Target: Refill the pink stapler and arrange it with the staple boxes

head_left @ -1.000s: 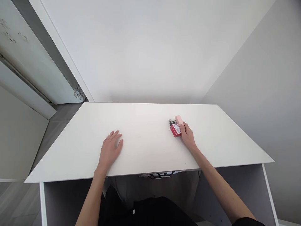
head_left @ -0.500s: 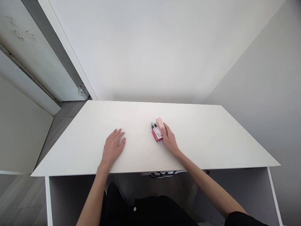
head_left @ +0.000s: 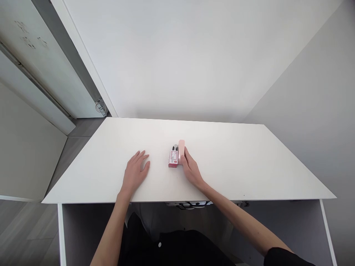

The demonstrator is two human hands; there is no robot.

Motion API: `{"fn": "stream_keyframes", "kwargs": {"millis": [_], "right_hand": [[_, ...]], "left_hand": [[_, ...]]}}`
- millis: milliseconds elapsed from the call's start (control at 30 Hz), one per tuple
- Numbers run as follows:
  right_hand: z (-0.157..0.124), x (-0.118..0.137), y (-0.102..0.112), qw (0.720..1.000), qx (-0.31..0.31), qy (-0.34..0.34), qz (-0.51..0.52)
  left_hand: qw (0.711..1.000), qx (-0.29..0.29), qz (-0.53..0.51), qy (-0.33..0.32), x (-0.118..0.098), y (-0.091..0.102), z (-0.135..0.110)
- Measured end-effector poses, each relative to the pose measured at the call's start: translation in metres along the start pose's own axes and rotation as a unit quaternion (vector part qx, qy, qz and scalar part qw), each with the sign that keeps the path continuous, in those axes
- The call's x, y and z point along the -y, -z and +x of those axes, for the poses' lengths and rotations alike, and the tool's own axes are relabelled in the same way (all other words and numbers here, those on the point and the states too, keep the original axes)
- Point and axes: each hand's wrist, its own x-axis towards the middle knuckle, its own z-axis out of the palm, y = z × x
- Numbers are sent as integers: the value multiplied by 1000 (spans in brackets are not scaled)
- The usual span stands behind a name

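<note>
While the right hand (head_left: 191,170) is gripping the pink case (head_left: 181,151), its thumb is lying over the near end and its fingers are running along the right side. Case is pointing straight away from the person, lying lengthwise near the middle of the white desk (head_left: 235,159). Side grip is probably leaving the case's left flank free for the neighbour there.

Neighbour: red-and-white box (head_left: 173,158), sitting just left of the case, long sides running about parallel. Touching or barely apart, cannot tell. Label is facing up; red edge is showing on the near side. Small black-and-metal item (head_left: 175,147) is lying at the box's far end, too small to identify. All three are forming a tight cluster, presumably sitting central so that both hands are reaching it easily. Whether the right hand is also pressing on the box through the case, not clear.

Left hand (head_left: 135,171) is resting palm down on the desk, fingers loosely spread, thumb pointing out, holding nothing. It is staying left of the cluster, apart from it, likely just supporting the arm.
</note>
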Motion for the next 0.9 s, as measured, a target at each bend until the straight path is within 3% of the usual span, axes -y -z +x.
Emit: {"fn": "stream_keyframes", "kwargs": {"millis": [200,333,600,733,900], "right_hand": [[5,4,-3,999,34,24,8],[14,-8,-6,1000,15,-16,22],[68,-32,5,995,3,-16,97],[96,-36,8,985,0,-22,171],[104,-37,8,981,-8,-19,194]], "left_hand": [[1000,-2,1,0,0,0,0],[1000,-1,1,-2,1,-1,0],[1000,-9,-16,-2,-3,2,-2],[998,27,-56,-4,-10,3,-3],[994,84,-73,-14,-25,-7,0]]}}
